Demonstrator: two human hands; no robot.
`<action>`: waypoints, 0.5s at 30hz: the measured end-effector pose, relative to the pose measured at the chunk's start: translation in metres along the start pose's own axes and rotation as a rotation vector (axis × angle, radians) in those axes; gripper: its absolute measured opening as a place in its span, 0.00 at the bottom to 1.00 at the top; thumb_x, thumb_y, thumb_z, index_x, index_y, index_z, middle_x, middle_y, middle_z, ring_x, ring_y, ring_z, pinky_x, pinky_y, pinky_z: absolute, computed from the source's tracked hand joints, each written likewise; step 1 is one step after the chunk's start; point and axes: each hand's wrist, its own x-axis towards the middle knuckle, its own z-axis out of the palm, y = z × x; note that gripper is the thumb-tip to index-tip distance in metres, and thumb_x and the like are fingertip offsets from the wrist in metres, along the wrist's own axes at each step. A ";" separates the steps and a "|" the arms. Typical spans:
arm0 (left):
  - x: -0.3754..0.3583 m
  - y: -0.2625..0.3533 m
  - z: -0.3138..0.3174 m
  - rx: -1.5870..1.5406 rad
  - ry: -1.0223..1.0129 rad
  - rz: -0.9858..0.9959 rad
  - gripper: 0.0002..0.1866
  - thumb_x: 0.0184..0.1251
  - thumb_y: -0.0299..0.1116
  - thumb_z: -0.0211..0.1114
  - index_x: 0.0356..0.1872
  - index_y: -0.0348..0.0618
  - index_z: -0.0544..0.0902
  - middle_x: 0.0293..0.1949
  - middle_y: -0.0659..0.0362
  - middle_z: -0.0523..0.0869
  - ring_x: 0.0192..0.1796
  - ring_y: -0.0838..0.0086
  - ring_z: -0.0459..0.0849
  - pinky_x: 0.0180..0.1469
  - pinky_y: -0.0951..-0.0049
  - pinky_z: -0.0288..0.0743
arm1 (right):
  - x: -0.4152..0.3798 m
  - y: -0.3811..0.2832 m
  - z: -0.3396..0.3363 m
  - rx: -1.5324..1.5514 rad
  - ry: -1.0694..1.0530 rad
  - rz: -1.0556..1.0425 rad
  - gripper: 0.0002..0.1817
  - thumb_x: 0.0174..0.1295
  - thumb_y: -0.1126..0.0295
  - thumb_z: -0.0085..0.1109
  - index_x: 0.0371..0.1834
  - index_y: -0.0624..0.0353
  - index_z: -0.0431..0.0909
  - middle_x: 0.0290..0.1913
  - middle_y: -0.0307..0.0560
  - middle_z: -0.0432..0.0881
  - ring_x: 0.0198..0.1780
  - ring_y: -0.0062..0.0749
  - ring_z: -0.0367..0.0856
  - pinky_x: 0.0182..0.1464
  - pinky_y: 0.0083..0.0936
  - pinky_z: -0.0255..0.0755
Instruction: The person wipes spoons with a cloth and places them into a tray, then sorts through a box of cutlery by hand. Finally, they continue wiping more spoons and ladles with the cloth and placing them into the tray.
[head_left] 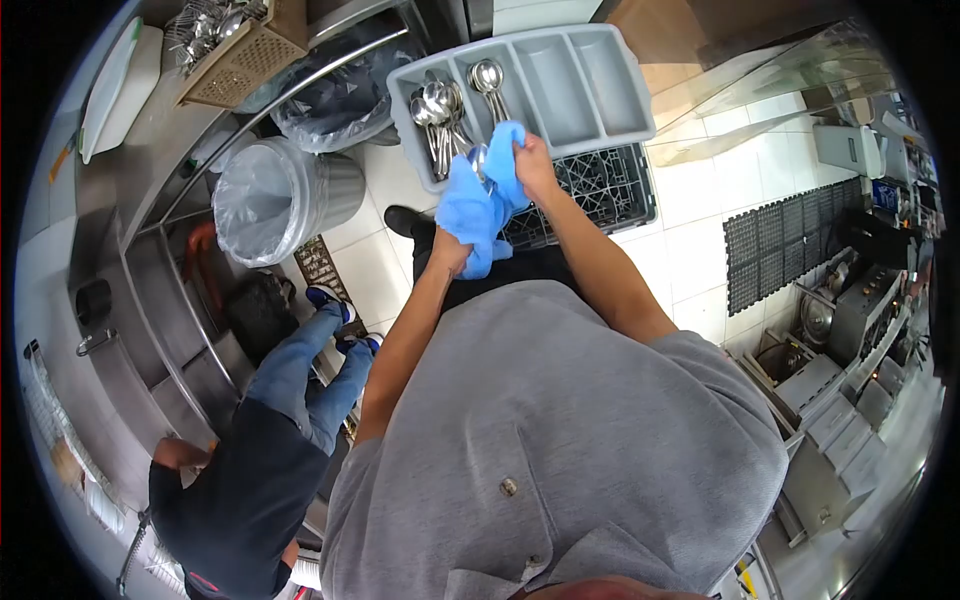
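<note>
A blue cloth (468, 207) is bunched between my two hands, in front of my body. My left hand (452, 254) is closed around its lower end, fingers mostly covered by the fabric. At the upper end, my right hand (534, 166) pinches the cloth. Shiny metal cutlery (479, 160) shows between the folds; its kind and number are hard to make out. Just beyond stands a grey compartmented cutlery bin (632, 62). Several spoons (437, 100) lie in its left compartment, and a smaller bunch of spoons (487, 78) lies in the one beside it.
Under the bin is a black plastic rack (600, 190). Lined trash bins (262, 200) stand to the left, below a beige cutlery basket (245, 55). Another person (240, 480) in dark clothing is at lower left. A black mat (785, 245) lies on the tiled floor at right.
</note>
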 end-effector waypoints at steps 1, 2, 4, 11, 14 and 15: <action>-0.001 -0.001 -0.001 0.003 0.003 -0.004 0.21 0.57 0.23 0.60 0.53 0.38 0.71 0.46 0.58 0.78 0.48 0.72 0.77 0.52 0.72 0.71 | -0.003 0.004 0.003 0.004 0.000 0.004 0.09 0.62 0.79 0.46 0.39 0.58 0.77 0.28 0.36 0.78 0.27 0.19 0.75 0.29 0.20 0.71; 0.003 -0.003 -0.002 0.009 0.011 0.014 0.20 0.58 0.23 0.59 0.54 0.38 0.71 0.45 0.59 0.78 0.46 0.73 0.77 0.50 0.73 0.73 | -0.004 0.008 0.006 0.125 0.053 0.053 0.08 0.63 0.78 0.46 0.36 0.57 0.77 0.28 0.36 0.78 0.27 0.20 0.75 0.28 0.21 0.71; 0.008 0.000 -0.002 0.016 0.009 0.037 0.20 0.60 0.23 0.59 0.54 0.39 0.71 0.44 0.60 0.78 0.45 0.75 0.77 0.48 0.73 0.74 | -0.015 0.009 0.021 0.316 0.061 0.189 0.08 0.63 0.75 0.46 0.32 0.58 0.77 0.27 0.39 0.78 0.26 0.22 0.74 0.29 0.25 0.70; 0.002 -0.005 -0.009 -0.067 0.123 0.036 0.15 0.65 0.26 0.54 0.53 0.41 0.71 0.44 0.58 0.77 0.44 0.71 0.78 0.46 0.69 0.76 | 0.001 0.030 0.027 -0.060 0.040 0.053 0.08 0.60 0.71 0.49 0.35 0.62 0.77 0.28 0.44 0.79 0.30 0.26 0.75 0.32 0.27 0.69; 0.012 -0.003 -0.017 -0.111 0.133 0.051 0.14 0.65 0.25 0.53 0.52 0.41 0.71 0.44 0.57 0.77 0.44 0.71 0.78 0.45 0.69 0.77 | -0.013 0.022 0.050 -0.123 -0.040 0.243 0.12 0.60 0.68 0.51 0.40 0.64 0.78 0.31 0.44 0.80 0.33 0.26 0.76 0.34 0.26 0.69; 0.015 0.000 -0.023 -0.166 0.111 0.023 0.15 0.64 0.24 0.54 0.52 0.42 0.71 0.44 0.58 0.77 0.44 0.71 0.78 0.45 0.69 0.77 | -0.012 0.022 0.053 -0.118 -0.150 0.297 0.13 0.60 0.67 0.52 0.42 0.64 0.78 0.32 0.44 0.81 0.34 0.26 0.77 0.35 0.26 0.70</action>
